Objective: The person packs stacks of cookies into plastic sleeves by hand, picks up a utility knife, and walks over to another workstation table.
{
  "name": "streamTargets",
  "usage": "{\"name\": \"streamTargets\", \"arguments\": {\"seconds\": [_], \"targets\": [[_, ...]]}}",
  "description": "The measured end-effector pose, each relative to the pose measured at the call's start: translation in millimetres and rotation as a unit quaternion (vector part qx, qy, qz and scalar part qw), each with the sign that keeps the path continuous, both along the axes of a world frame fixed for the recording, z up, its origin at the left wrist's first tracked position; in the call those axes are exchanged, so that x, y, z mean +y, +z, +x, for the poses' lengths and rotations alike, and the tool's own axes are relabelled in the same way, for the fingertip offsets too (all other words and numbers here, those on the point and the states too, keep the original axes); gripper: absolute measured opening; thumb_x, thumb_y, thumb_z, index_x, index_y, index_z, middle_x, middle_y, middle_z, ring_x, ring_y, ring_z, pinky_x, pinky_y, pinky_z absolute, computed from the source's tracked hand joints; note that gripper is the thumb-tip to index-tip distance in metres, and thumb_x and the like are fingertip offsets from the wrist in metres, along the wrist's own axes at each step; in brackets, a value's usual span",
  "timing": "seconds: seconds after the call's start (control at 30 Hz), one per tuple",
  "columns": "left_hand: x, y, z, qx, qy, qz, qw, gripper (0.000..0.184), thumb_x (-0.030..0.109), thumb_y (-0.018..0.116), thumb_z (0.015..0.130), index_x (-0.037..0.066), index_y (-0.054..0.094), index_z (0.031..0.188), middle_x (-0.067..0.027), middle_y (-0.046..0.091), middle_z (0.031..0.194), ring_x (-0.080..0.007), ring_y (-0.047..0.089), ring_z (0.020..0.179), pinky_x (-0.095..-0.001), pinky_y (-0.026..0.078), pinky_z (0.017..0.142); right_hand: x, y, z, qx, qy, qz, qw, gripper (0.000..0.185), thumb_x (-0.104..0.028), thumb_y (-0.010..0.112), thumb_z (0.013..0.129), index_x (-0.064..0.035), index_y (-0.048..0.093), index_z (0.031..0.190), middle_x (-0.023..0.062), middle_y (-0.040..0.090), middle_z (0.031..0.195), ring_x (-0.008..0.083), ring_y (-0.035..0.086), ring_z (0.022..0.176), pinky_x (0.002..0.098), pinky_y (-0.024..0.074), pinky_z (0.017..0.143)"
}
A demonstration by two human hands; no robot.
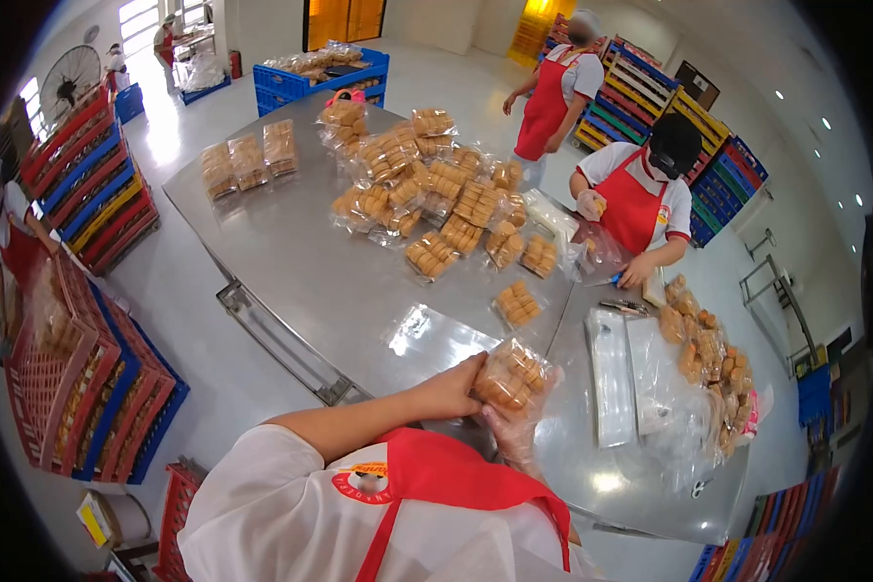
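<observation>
A clear plastic bag of golden-brown bread rolls (514,378) is held up in front of my chest, over the near side of the steel table (291,281). My left hand (453,387) grips its left side with the fingers closed. From below, my right hand (509,436) is closed on the lower part of the bag; some of its fingers are hidden. Just beyond lies a single bag of rolls (519,304). Farther back is a large heap of bagged rolls (427,184). Three more bags (247,162) lie in a row at the far left.
Right of my hands lie flat stacks of clear bags (608,378), a pile of rolls (708,354) and scissors (700,487). A co-worker (635,194) handles a bag across the table. Another person (558,97) stands behind. Stacked crates (92,369) stand at left.
</observation>
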State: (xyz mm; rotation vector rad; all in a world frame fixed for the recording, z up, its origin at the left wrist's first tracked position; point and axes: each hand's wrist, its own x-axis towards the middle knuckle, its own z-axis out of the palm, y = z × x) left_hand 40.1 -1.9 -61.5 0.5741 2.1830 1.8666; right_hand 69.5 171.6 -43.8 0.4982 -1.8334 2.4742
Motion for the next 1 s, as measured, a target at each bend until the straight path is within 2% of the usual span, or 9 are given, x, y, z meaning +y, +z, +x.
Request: {"name": "streamTargets", "arguments": {"seconds": [0.1, 0.2, 0.33, 0.4, 0.5, 0.6, 0.8, 0.9, 1.0], "targets": [[-16.0, 21.6, 4.9, -0.157, -0.031, 0.156, 0.975, 0.086, 0.026, 0.066, 0.077, -0.009, 0.028, 0.146, -0.0286, 0.043, 0.143, -0.0380, 0.047, 0.130, -0.0422, 0.036, 0.110, -5.4, 14.7, -2.8, 0.026, 0.015, 0.044, 0.999, 0.123, 0.003, 0.079, 0.075, -0.0165, -0.014, 0.153, 0.0188, 0.038, 0.146, 0.0310, 0.046, 0.131, 0.0427, 0.0461, 0.105], [-48.5, 36.2, 15.3, -0.349, -0.039, 0.353, 0.867, 0.076, 0.045, 0.052, 0.086, 0.001, 0.035, 0.146, -0.0215, 0.046, 0.143, -0.0384, 0.051, 0.124, -0.0543, 0.038, 0.105, -18.7, 54.7, 4.1, -0.042, 0.087, -0.012, 0.995, 0.111, -0.007, 0.081, 0.076, -0.0137, 0.003, 0.155, 0.0163, 0.045, 0.140, 0.0305, 0.047, 0.129, 0.0433, 0.0434, 0.106], [-73.3, 87.7, 25.8, -0.533, 0.008, 0.337, 0.776, 0.081, 0.068, 0.033, 0.092, 0.012, 0.037, 0.149, -0.0157, 0.041, 0.150, -0.0423, 0.042, 0.134, -0.0726, 0.026, 0.104, -19.4, 77.9, -25.3, 0.295, 0.108, 0.347, 0.884, 0.083, -0.032, 0.084, 0.068, -0.0093, 0.045, 0.137, 0.0168, 0.050, 0.126, 0.0372, 0.050, 0.116, 0.0433, 0.0363, 0.106], [-88.4, 90.0, 29.7, -0.552, 0.005, 0.351, 0.756, 0.083, 0.071, 0.031, 0.092, 0.010, 0.037, 0.149, -0.0173, 0.038, 0.152, -0.0447, 0.040, 0.135, -0.0738, 0.026, 0.104, -33.0, 78.8, -21.6, 0.340, 0.146, 0.427, 0.825, 0.089, -0.023, 0.084, 0.058, -0.0168, 0.046, 0.139, 0.0210, 0.050, 0.124, 0.0412, 0.051, 0.112, 0.0493, 0.0449, 0.096], [-128.4, 42.6, 28.1, -0.567, -0.096, 0.431, 0.695, 0.076, 0.061, 0.038, 0.094, 0.007, 0.037, 0.148, -0.0195, 0.039, 0.150, -0.0453, 0.040, 0.135, -0.0706, 0.030, 0.105, -59.0, 72.9, -27.9, 0.424, 0.228, 0.411, 0.774, 0.090, -0.016, 0.084, 0.058, -0.0245, 0.048, 0.139, 0.0234, 0.049, 0.125, 0.0432, 0.051, 0.114, 0.0534, 0.0463, 0.093], [-169.2, 43.6, 38.5, -0.530, -0.179, 0.352, 0.750, 0.069, 0.049, 0.045, 0.095, 0.004, 0.038, 0.146, -0.0209, 0.041, 0.148, -0.0416, 0.042, 0.135, -0.0613, 0.036, 0.107, -90.5, 69.8, -24.2, 0.489, 0.260, 0.372, 0.745, 0.090, -0.013, 0.084, 0.058, -0.0278, 0.049, 0.138, 0.0241, 0.048, 0.127, 0.0439, 0.050, 0.116, 0.0535, 0.0437, 0.097], [-223.5, 77.1, 84.9, -0.444, 0.101, 0.422, 0.784, 0.055, 0.023, 0.050, 0.091, 0.011, 0.038, 0.144, -0.0164, 0.050, 0.138, -0.0374, 0.055, 0.122, -0.0598, 0.048, 0.095, -146.8, 83.4, -23.8, 0.486, 0.173, 0.370, 0.772, 0.073, -0.013, 0.083, 0.064, -0.0148, 0.054, 0.131, 0.0194, 0.046, 0.133, 0.0424, 0.048, 0.118, 0.0529, 0.0400, 0.101], [-259.4, 72.0, 93.1, -0.336, 0.217, 0.468, 0.788, 0.067, 0.009, 0.056, 0.085, 0.015, 0.028, 0.146, -0.0124, 0.051, 0.132, -0.0351, 0.059, 0.115, -0.0573, 0.053, 0.088, -154.7, 62.5, -26.0, 0.371, 0.063, 0.425, 0.823, 0.056, -0.015, 0.079, 0.074, -0.0067, 0.058, 0.125, 0.0175, 0.054, 0.124, 0.0372, 0.055, 0.108, 0.0466, 0.0456, 0.094], [-301.4, 80.4, 91.4, -0.260, 0.292, 0.465, 0.795, 0.066, 0.010, 0.054, 0.086, 0.018, 0.028, 0.146, -0.0125, 0.052, 0.130, -0.0368, 0.062, 0.109, -0.0580, 0.054, 0.085, -167.9, 14.2, -35.0, 0.086, 0.163, 0.420, 0.888, 0.042, -0.018, 0.073, 0.083, -0.0033, 0.061, 0.121, 0.0151, 0.063, 0.104, 0.0284, 0.061, 0.091, 0.0386, 0.0498, 0.083]]}}
